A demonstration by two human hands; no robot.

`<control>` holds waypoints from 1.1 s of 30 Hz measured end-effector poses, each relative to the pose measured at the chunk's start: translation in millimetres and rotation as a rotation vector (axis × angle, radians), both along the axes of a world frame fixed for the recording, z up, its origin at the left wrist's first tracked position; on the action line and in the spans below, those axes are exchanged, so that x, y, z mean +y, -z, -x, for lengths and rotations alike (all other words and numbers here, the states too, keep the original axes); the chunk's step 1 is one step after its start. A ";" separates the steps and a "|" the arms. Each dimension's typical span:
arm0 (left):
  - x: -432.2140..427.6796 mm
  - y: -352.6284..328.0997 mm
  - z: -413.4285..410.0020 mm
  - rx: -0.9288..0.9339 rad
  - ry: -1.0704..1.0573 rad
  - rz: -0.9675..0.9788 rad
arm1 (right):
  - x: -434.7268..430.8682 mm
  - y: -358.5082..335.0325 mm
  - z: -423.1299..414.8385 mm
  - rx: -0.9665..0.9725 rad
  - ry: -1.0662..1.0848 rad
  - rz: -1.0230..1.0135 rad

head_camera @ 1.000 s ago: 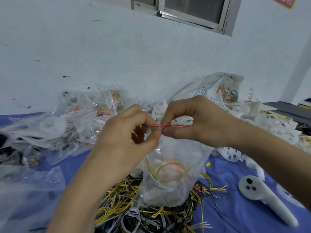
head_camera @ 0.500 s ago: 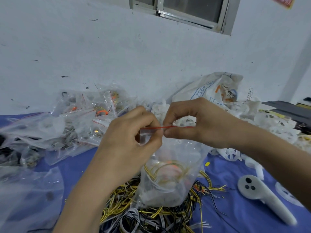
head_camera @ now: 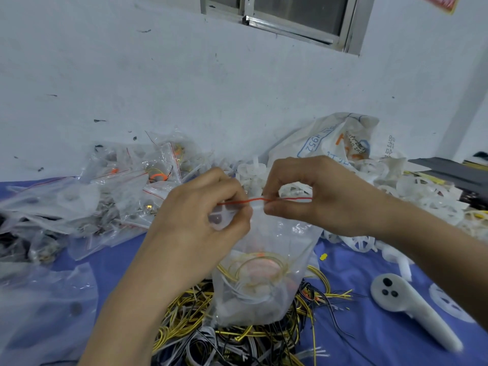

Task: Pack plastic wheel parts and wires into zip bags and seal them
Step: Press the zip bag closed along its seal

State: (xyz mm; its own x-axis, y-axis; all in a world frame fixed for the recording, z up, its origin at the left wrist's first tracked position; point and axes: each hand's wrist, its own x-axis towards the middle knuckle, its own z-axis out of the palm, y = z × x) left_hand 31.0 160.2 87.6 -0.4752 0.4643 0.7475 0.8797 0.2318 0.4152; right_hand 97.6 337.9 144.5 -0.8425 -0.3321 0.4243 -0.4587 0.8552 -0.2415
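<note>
Left hand [head_camera: 195, 215] pinches the red zip strip [head_camera: 253, 200] of the zip bag [head_camera: 264, 291] between thumb and forefinger; right hand [head_camera: 317, 199] pinches the same strip just beside it, fingers curled over; the bag hangs upright from this hold, its bottom down at the wire pile [head_camera: 184, 320] on the surface [head_camera: 356, 326]; coiled yellow wires and an orange part show inside; the film looks thin, limp and slippery, the load light; the stiffer strip seems the best place to hold while pressing it closed.

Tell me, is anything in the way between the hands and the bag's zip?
Nothing visible. The left hand and the right hand both already pinch the red zip at the top of the bag.
</note>
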 end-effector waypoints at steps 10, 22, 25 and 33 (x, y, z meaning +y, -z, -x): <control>-3.0 -0.2 2.4 0.017 -0.011 -0.012 | 3.6 1.8 -0.3 0.091 -0.037 -0.096; -10.0 0.5 8.0 -0.026 0.027 -0.030 | 13.6 3.2 0.2 0.136 0.018 -0.092; -14.2 -0.6 10.2 -0.035 0.012 -0.035 | 20.0 2.5 -2.3 0.141 0.031 -0.062; -17.2 -1.6 11.3 -0.013 0.003 -0.011 | 28.4 5.0 -4.1 0.115 0.054 0.023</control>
State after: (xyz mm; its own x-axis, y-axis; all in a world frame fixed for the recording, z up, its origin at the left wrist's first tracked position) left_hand 19.7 143.0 89.2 -0.4832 0.4578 0.7463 0.8750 0.2248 0.4287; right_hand 101.7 366.3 139.5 -0.8042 -0.2764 0.5262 -0.4375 0.8745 -0.2094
